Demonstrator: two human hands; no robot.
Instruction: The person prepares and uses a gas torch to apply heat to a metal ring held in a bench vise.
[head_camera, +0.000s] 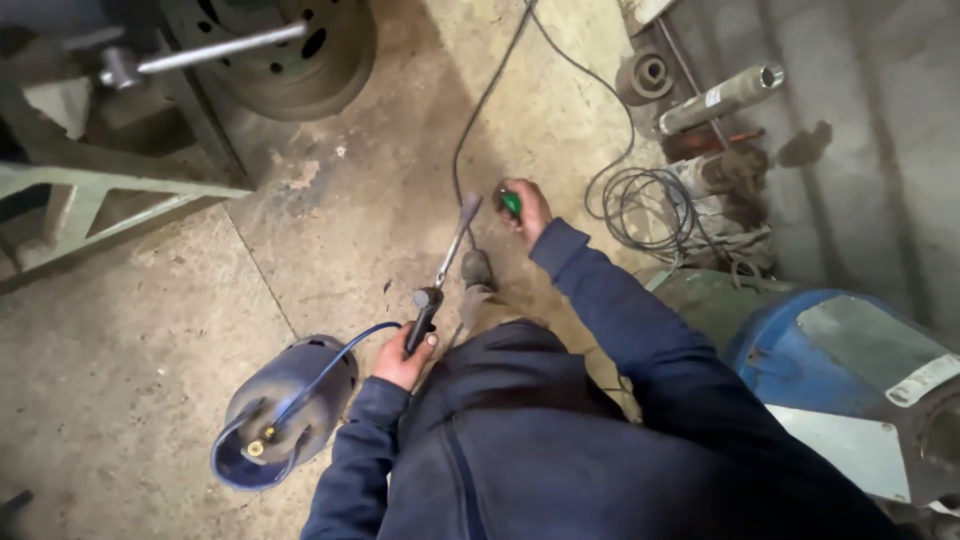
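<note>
L hand (402, 358): closed round black grip of gas torch (443, 262); blue hose (330, 370) runs back to blue gas cylinder (283, 410) on concrete floor (150, 330), just left of the person. Torch long axis: from grip up-right, nozzle end fwd, near R hand. R hand (527, 210): arm stretched fwd, fingers shut on small green object (511, 203), just right of nozzle tip, not touching. Black cable (480, 110) runs beyond.
</note>
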